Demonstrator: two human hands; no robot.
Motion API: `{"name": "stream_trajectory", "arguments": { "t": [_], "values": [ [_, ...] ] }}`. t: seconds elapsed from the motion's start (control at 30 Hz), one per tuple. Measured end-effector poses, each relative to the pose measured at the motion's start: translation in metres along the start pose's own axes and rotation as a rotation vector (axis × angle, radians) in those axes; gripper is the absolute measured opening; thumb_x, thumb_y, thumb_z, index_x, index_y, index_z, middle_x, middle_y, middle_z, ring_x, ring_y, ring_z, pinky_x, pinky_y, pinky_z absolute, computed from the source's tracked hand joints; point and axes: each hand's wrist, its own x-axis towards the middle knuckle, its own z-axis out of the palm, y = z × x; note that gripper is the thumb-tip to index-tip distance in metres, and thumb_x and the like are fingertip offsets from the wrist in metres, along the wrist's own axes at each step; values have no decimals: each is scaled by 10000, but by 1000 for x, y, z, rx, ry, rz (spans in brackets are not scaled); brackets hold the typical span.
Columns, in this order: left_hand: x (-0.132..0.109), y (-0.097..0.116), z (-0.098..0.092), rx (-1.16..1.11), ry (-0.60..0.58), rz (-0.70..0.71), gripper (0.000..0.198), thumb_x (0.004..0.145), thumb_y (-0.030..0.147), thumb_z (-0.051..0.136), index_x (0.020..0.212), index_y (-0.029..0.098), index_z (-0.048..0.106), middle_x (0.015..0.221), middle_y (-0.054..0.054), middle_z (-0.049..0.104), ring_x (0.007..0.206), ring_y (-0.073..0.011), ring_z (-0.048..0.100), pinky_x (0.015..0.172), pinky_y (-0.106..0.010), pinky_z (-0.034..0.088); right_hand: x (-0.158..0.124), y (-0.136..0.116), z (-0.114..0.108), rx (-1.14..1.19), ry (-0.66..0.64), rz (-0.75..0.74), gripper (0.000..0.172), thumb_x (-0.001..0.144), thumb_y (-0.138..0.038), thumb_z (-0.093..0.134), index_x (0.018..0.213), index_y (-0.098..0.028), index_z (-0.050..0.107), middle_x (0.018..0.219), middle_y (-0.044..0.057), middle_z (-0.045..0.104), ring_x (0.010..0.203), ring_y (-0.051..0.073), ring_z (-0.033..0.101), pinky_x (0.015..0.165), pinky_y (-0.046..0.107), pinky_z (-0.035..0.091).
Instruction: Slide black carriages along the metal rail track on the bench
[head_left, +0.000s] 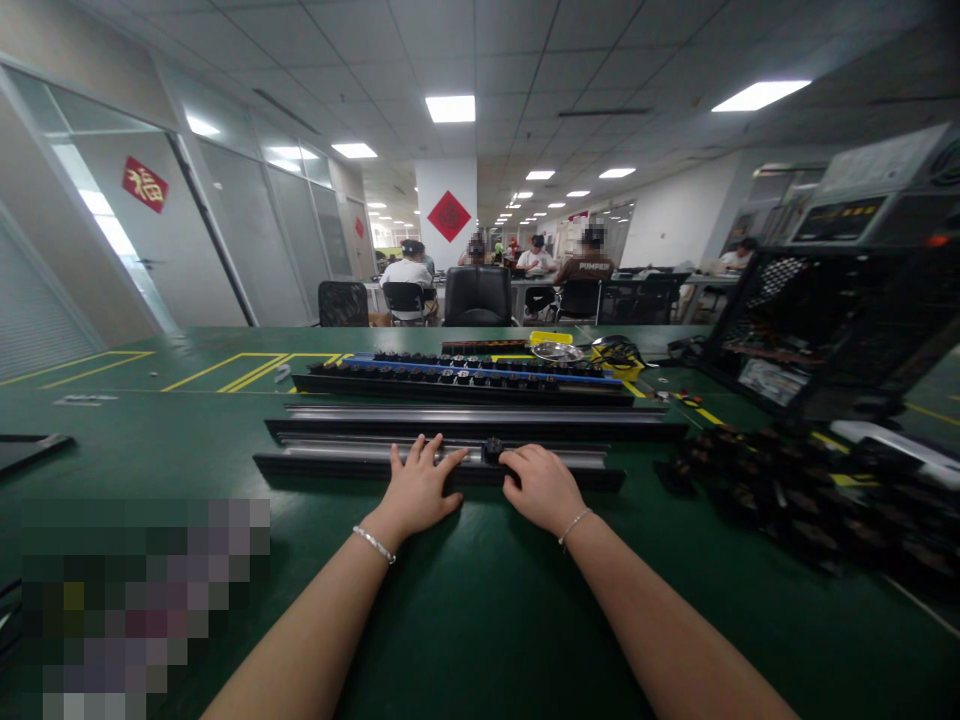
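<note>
A long black channel rail [322, 466] with a silvery inner strip lies crosswise on the green table in front of me. My left hand [421, 480] rests on this rail with its fingers spread. To its right, a small round black part [493, 450] sits in the rail's channel. My right hand [541, 486] has its fingers curled against that part's right side, thumb tucked underneath. Just behind, a second, longer black rail [345, 425] lies parallel.
Farther back lie rails filled with black parts [420, 374] and a blue strip. Many loose black parts [810, 500] are heaped at right, near an open computer case [817, 320]. A metal dish [556, 351] stands behind. People sit at desks beyond a black chair [478, 296].
</note>
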Motion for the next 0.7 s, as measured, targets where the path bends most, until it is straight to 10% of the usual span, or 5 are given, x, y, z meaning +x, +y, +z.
{"name": "stream_trajectory", "arguments": {
  "t": [0.7],
  "values": [
    [0, 0, 1, -2, 5, -3, 691, 736, 518, 554, 1363, 439, 273, 1493, -75, 263, 1373, -353, 164, 1023, -670, 71, 0, 4, -2, -4, 35, 40, 220, 804, -273, 475, 920, -229, 657, 1032, 45, 638, 981, 185, 522, 869, 304, 378]
  ]
}}
